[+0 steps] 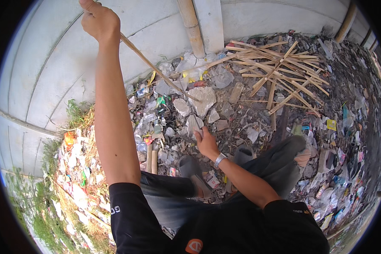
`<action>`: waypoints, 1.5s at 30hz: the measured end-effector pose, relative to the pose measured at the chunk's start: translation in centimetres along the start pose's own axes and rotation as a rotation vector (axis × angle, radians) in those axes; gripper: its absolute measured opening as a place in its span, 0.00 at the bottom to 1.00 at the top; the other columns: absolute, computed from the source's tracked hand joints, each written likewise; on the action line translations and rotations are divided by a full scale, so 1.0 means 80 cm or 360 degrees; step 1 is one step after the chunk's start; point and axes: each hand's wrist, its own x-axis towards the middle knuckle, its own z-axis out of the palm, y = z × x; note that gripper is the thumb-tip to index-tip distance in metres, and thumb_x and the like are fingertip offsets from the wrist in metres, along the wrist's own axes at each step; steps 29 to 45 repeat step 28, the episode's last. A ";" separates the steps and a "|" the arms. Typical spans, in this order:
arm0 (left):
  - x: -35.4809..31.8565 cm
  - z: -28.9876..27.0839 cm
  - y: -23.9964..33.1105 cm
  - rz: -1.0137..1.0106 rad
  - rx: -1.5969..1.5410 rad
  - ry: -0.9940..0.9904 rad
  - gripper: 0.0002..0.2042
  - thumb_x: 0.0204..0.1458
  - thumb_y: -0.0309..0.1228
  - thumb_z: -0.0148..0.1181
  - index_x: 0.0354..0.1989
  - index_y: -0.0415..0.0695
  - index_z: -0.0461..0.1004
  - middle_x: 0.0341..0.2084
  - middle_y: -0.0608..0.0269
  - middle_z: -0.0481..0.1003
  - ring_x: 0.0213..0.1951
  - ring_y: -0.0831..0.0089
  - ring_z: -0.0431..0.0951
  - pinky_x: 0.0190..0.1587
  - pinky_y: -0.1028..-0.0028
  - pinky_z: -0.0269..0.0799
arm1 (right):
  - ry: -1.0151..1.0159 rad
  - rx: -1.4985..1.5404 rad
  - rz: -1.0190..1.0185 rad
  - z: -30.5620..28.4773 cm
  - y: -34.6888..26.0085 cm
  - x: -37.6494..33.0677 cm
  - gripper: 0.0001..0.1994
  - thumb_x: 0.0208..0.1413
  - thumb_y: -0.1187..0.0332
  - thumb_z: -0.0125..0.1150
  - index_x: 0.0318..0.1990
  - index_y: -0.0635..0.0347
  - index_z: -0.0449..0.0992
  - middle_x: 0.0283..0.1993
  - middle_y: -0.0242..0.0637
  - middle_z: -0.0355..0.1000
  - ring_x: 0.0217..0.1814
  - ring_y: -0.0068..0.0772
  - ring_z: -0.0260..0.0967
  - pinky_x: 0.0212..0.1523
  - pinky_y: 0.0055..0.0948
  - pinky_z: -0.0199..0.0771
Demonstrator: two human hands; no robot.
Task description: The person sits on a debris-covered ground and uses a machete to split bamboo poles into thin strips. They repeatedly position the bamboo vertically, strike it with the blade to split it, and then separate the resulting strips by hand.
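My left hand point(100, 22) is raised at the upper left, closed around the upper part of a long bamboo stick point(146, 61). The stick slants down to the right, its lower end resting at a pale broken slab point(204, 99) on the ground. Low in front of me, my right hand point(207, 144), with a metal watch on the wrist, is closed on a knife. Its long, thin blade point(192, 106) points up and away and appears to cross the stick near its lower end; whether they touch I cannot tell. The knife's handle is hidden by my fingers.
Split bamboo strips point(283, 70) lie in a loose pile at the far right. A bamboo post point(191, 27) stands against the pale wall point(249, 19). Litter and rubble cover the ground around my sandals point(190, 166). Two short bamboo pieces point(152, 158) lie near my left foot.
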 end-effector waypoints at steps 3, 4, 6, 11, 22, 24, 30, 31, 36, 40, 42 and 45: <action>-0.013 -0.002 0.002 -0.0116 -0.0169 -0.0082 0.36 0.63 0.69 0.26 0.20 0.46 0.52 0.13 0.67 0.52 0.16 0.72 0.58 0.20 0.70 0.55 | 0.0349 0.0087 0.0607 0.040 0.123 0.011 0.18 0.66 0.56 0.56 0.44 0.68 0.71 0.32 0.55 0.77 0.38 0.61 0.76 0.39 0.51 0.73; -0.014 -0.010 0.008 -0.0142 -0.0221 -0.0094 0.36 0.64 0.68 0.27 0.19 0.46 0.52 0.13 0.67 0.52 0.16 0.72 0.58 0.20 0.70 0.56 | 0.0318 0.0164 0.0644 0.030 0.141 0.015 0.19 0.66 0.56 0.56 0.45 0.68 0.71 0.34 0.58 0.76 0.42 0.61 0.76 0.42 0.52 0.72; -0.011 -0.023 0.011 -0.0314 -0.0450 -0.0113 0.32 0.67 0.64 0.26 0.24 0.46 0.54 0.17 0.68 0.54 0.18 0.74 0.56 0.21 0.73 0.53 | 0.0275 0.0343 0.0620 0.022 0.133 0.016 0.20 0.65 0.55 0.56 0.46 0.68 0.72 0.35 0.58 0.76 0.43 0.60 0.75 0.45 0.51 0.72; 0.008 -0.070 -0.003 -0.0551 -0.0934 -0.0696 0.36 0.60 0.72 0.23 0.19 0.49 0.49 0.14 0.70 0.48 0.17 0.77 0.47 0.20 0.76 0.43 | 0.0312 0.0974 0.0026 -0.088 -0.078 0.042 0.17 0.67 0.57 0.57 0.43 0.67 0.71 0.26 0.39 0.71 0.27 0.30 0.70 0.31 0.32 0.69; -0.003 -0.041 0.015 -0.0607 -0.1027 -0.1276 0.40 0.47 0.83 0.26 0.17 0.53 0.46 0.13 0.74 0.45 0.18 0.79 0.42 0.22 0.75 0.38 | 0.0431 0.0043 -0.0327 -0.041 -0.014 0.049 0.19 0.67 0.57 0.55 0.44 0.69 0.69 0.26 0.48 0.72 0.25 0.51 0.69 0.30 0.43 0.73; -0.006 -0.050 0.016 -0.0651 -0.1090 -0.1199 0.39 0.48 0.82 0.24 0.18 0.53 0.46 0.14 0.74 0.45 0.19 0.79 0.42 0.22 0.76 0.40 | 0.0493 -0.0120 -0.0106 -0.019 0.042 0.046 0.19 0.66 0.56 0.56 0.44 0.70 0.69 0.30 0.59 0.76 0.35 0.63 0.76 0.40 0.53 0.75; -0.007 -0.051 0.019 -0.0614 -0.1137 -0.1298 0.40 0.48 0.83 0.24 0.18 0.53 0.46 0.14 0.74 0.45 0.19 0.79 0.43 0.22 0.76 0.41 | -0.0043 0.0301 0.0609 -0.061 0.048 0.039 0.26 0.64 0.51 0.58 0.58 0.65 0.70 0.46 0.61 0.77 0.46 0.51 0.80 0.48 0.48 0.77; -0.007 -0.051 0.019 -0.0614 -0.1137 -0.1298 0.40 0.48 0.83 0.24 0.18 0.53 0.46 0.14 0.74 0.45 0.19 0.79 0.43 0.22 0.76 0.41 | -0.0043 0.0301 0.0609 -0.061 0.048 0.039 0.26 0.64 0.51 0.58 0.58 0.65 0.70 0.46 0.61 0.77 0.46 0.51 0.80 0.48 0.48 0.77; -0.007 -0.051 0.019 -0.0614 -0.1137 -0.1298 0.40 0.48 0.83 0.24 0.18 0.53 0.46 0.14 0.74 0.45 0.19 0.79 0.43 0.22 0.76 0.41 | -0.0043 0.0301 0.0609 -0.061 0.048 0.039 0.26 0.64 0.51 0.58 0.58 0.65 0.70 0.46 0.61 0.77 0.46 0.51 0.80 0.48 0.48 0.77; -0.007 -0.051 0.019 -0.0614 -0.1137 -0.1298 0.40 0.48 0.83 0.24 0.18 0.53 0.46 0.14 0.74 0.45 0.19 0.79 0.43 0.22 0.76 0.41 | -0.0043 0.0301 0.0609 -0.061 0.048 0.039 0.26 0.64 0.51 0.58 0.58 0.65 0.70 0.46 0.61 0.77 0.46 0.51 0.80 0.48 0.48 0.77; -0.007 -0.051 0.019 -0.0614 -0.1137 -0.1298 0.40 0.48 0.83 0.24 0.18 0.53 0.46 0.14 0.74 0.45 0.19 0.79 0.43 0.22 0.76 0.41 | -0.0043 0.0301 0.0609 -0.061 0.048 0.039 0.26 0.64 0.51 0.58 0.58 0.65 0.70 0.46 0.61 0.77 0.46 0.51 0.80 0.48 0.48 0.77; -0.007 -0.051 0.019 -0.0614 -0.1137 -0.1298 0.40 0.48 0.83 0.24 0.18 0.53 0.46 0.14 0.74 0.45 0.19 0.79 0.43 0.22 0.76 0.41 | -0.0043 0.0301 0.0609 -0.061 0.048 0.039 0.26 0.64 0.51 0.58 0.58 0.65 0.70 0.46 0.61 0.77 0.46 0.51 0.80 0.48 0.48 0.77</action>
